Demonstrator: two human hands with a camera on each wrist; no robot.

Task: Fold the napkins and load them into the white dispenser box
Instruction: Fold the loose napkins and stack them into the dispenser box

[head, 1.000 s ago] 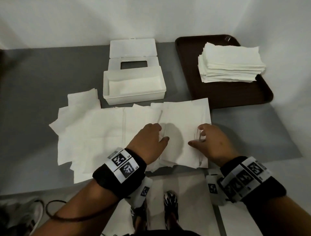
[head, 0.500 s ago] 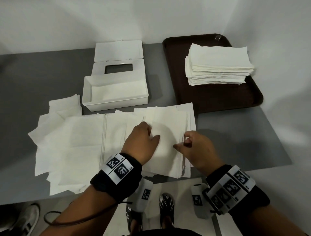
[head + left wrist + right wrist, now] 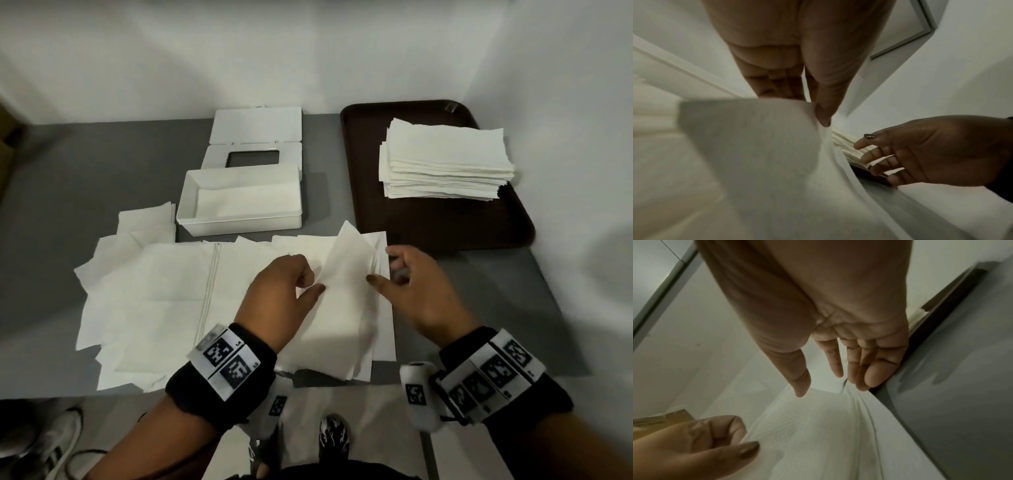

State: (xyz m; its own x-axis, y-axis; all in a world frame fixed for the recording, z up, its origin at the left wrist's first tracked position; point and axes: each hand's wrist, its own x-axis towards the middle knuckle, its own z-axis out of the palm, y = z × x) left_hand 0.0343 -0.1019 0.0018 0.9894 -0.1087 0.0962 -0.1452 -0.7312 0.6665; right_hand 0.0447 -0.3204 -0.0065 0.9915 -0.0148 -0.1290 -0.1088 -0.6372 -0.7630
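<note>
white plastic dispenser box (image 3: 239,222) mid-frame holds flat napkins; brown tray (image 3: 428,219) upper right carries a folded stack (image 3: 445,157). left hand (image 3: 277,294) grip pinches a white paper napkin (image 3: 346,270), right hand (image 3: 421,291) grip loose, empty.

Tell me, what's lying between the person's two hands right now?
A lifted white paper napkin, pinched by the left hand; the right hand hovers open beside it. The head view shows this best.

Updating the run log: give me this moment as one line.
stage: folding | left hand: pinches lifted napkin | right hand: open beside it, holding nothing | dispenser box: lid open | tray: napkin stack
</note>
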